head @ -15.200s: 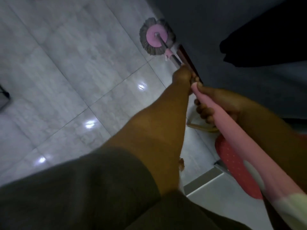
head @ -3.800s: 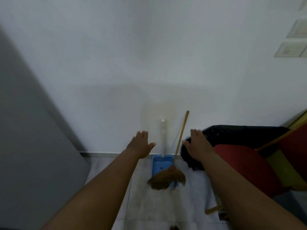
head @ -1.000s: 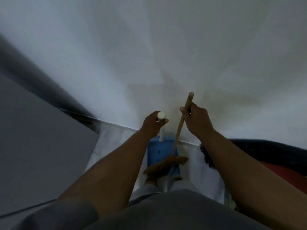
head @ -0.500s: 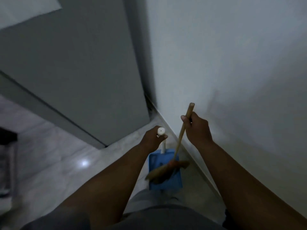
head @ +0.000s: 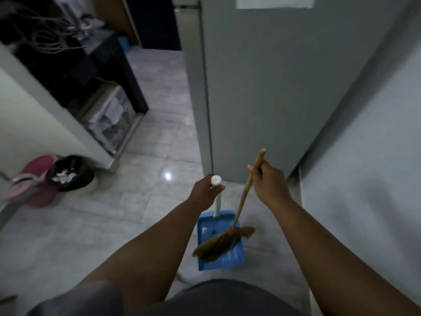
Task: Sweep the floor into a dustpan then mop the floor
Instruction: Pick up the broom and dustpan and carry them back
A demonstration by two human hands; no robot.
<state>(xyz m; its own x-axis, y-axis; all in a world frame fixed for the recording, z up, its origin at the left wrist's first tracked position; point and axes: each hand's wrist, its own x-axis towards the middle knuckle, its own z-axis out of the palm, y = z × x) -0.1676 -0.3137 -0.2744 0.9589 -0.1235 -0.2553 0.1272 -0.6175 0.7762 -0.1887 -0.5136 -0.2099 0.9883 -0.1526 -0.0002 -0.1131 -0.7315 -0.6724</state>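
Note:
My left hand (head: 205,192) grips the top of the white upright handle of a blue dustpan (head: 224,258), which hangs just above the pale tiled floor (head: 127,201). My right hand (head: 270,181) is closed around the wooden stick of a broom (head: 243,197) near its upper end. The broom's brown bristle head (head: 218,244) lies across the dustpan's tray. Both tools are held low in front of my legs.
A grey fridge (head: 273,87) stands right ahead, with a white wall (head: 376,156) to the right. At the left sit a black-lined bin (head: 70,173) and a pink mop bucket (head: 34,181), beside a white cabinet with dark shelves (head: 91,92). A tiled passage runs ahead on the left.
Since a second ago I have turned left, away from the wall, with dustpan and broom in hand. The fridge side, the passage, the bin and the mop bucket have come into view.

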